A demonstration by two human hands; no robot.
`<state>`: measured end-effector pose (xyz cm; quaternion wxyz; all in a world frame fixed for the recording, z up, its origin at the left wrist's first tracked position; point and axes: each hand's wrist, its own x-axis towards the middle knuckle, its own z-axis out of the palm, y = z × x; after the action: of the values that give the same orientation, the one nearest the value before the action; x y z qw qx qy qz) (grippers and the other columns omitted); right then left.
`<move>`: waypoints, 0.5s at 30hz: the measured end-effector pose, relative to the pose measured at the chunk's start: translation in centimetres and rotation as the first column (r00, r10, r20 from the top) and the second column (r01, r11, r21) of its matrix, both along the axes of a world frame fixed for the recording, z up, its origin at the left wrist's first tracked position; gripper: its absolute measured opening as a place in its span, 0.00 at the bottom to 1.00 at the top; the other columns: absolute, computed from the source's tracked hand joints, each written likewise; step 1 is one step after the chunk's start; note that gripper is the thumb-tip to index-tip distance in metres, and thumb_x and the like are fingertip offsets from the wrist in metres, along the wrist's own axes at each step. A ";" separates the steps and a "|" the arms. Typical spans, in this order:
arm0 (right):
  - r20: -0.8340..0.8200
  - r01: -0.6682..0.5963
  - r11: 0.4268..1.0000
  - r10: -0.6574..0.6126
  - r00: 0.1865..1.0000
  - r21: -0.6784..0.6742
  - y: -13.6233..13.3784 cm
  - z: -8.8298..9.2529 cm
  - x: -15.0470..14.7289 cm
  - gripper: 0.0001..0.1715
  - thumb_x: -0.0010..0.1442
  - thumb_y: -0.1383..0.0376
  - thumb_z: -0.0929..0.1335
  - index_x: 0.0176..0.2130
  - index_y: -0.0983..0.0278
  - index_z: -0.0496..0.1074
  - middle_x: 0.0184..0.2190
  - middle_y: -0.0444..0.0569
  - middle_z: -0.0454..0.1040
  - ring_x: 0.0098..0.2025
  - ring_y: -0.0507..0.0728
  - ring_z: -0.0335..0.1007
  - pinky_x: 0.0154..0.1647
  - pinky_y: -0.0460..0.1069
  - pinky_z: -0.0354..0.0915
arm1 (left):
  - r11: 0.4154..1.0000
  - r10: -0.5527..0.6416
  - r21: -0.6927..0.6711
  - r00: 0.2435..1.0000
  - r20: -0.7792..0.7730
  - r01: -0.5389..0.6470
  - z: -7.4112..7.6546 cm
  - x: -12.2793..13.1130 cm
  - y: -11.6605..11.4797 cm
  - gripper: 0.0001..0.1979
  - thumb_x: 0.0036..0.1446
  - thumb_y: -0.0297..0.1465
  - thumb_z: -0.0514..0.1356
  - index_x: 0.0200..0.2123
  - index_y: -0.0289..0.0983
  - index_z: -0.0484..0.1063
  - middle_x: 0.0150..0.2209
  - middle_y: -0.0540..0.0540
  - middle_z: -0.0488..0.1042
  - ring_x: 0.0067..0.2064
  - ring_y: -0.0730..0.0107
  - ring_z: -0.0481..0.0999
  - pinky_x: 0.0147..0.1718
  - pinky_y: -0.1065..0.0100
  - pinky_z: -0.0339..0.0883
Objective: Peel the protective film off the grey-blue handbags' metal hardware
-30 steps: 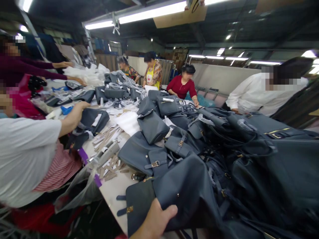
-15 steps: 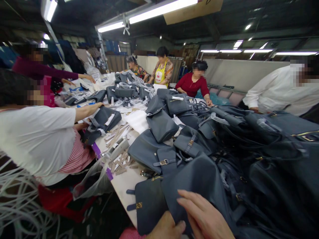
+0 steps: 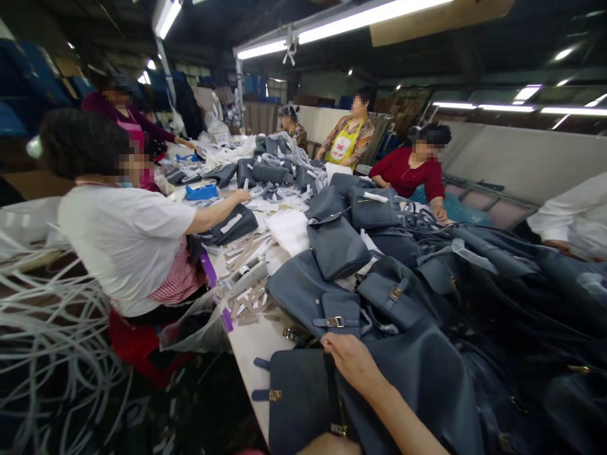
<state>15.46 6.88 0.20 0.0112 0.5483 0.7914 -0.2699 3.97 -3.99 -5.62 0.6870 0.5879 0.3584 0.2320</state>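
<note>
A dark blue-grey backpack (image 3: 298, 388) lies near the table's front edge, its panel showing a gold clasp and two short strap ends on the left. My right hand (image 3: 348, 357) reaches across from the lower right, fingers closed on the backpack's upper edge. At the bottom of the view, my left hand (image 3: 329, 445) is by the backpack's lower edge, close to a small metal zip piece (image 3: 338, 430); its fingers are cut off by the frame. Just beyond lies another dark bag (image 3: 303, 287) with a silver-toned buckle on its pocket.
Dark bags (image 3: 497, 272) pile up to the right. Grey-brown strips (image 3: 251, 300) and a grey tape dispenser (image 3: 244, 275) lie left of the bags. A co-worker in a white shirt (image 3: 123, 240) sits at left; others stand around the table. Loose white tubing (image 3: 52, 328) covers the floor.
My right hand has moved from lying over the bag to gripping its upper edge. My left hand has dropped toward the bottom of the view. The view has turned left.
</note>
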 end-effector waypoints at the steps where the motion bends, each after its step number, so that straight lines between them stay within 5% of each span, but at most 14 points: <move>1: -0.071 0.027 1.000 -0.027 0.997 -0.010 -0.6 0.2 0.9 0.18 0.69 0.66 0.57 0.42 0.63 0.75 0.39 0.51 0.80 0.45 0.57 0.76 0.50 0.52 0.66 | 1.000 0.022 -0.022 1.000 0.006 -0.022 0.3 -0.7 0.2 0.05 0.58 0.32 0.61 0.39 0.40 0.74 0.40 0.46 0.77 0.41 0.64 0.76 0.42 0.62 0.70; 7: -0.386 0.210 0.954 -0.280 0.879 -0.214 -4.9 1.7 3.9 0.25 0.62 0.61 0.58 0.55 0.66 0.68 0.39 0.49 0.82 0.44 0.57 0.76 0.48 0.48 0.67 | 0.876 0.481 -0.053 0.877 0.021 -0.479 4.1 -3.3 2.3 0.08 0.52 0.29 0.53 0.34 0.35 0.70 0.33 0.46 0.74 0.35 0.67 0.73 0.35 0.67 0.65; 12: -0.616 0.192 0.845 -0.502 0.607 -0.500 -8.0 3.2 3.7 0.48 0.57 0.57 0.65 0.68 0.75 0.46 0.35 0.51 0.82 0.40 0.60 0.75 0.48 0.54 0.65 | 0.913 0.408 0.000 0.912 0.039 -0.408 6.5 -2.3 4.2 0.09 0.52 0.33 0.57 0.36 0.35 0.70 0.32 0.47 0.72 0.30 0.70 0.71 0.32 0.68 0.64; 15: -0.656 0.175 0.804 -0.572 0.493 -0.569 -9.3 3.6 3.5 0.52 0.57 0.60 0.66 0.69 0.73 0.38 0.33 0.49 0.82 0.38 0.58 0.75 0.44 0.53 0.65 | 0.950 0.307 -0.069 0.951 0.021 -0.305 7.1 -1.4 4.6 0.12 0.52 0.37 0.58 0.36 0.35 0.71 0.30 0.48 0.71 0.27 0.72 0.70 0.29 0.69 0.63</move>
<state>18.92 -2.38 3.82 -0.2878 0.5108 0.4846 -0.6492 2.54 0.60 1.50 0.6671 0.4989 0.4419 0.3330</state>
